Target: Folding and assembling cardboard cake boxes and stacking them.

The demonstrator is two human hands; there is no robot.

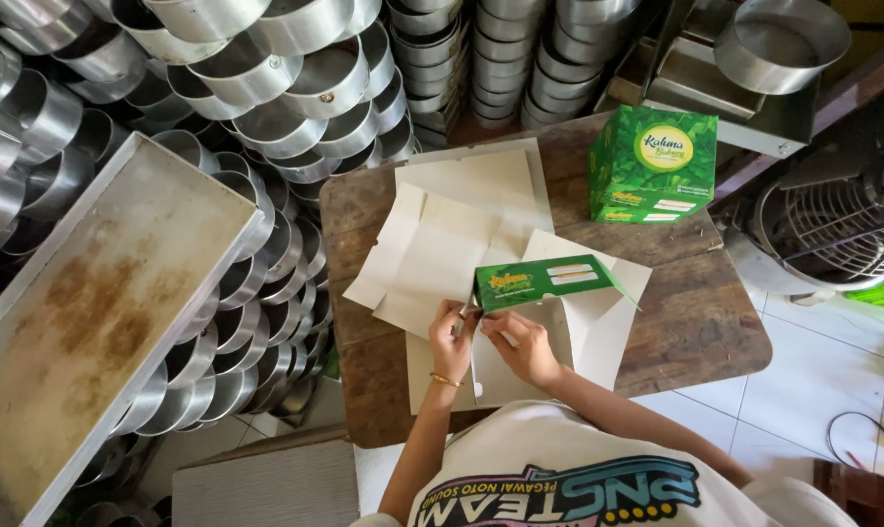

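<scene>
A green-printed carton blank (544,283), half folded, is held above the near middle of a worn wooden table (696,322). Its lower corner is pinched by the left hand (452,337) and by the right hand (520,346). Flat unfolded blanks (442,234) lie beneath; a finished green box (654,164) stands at the far edge. Stacked metal rings (296,88) and a stained tray (100,303) crowd the left; tiled floor (803,381) is open rightward.

Green leaf-patterned box (653,164); brown wooden table (701,312).
</scene>
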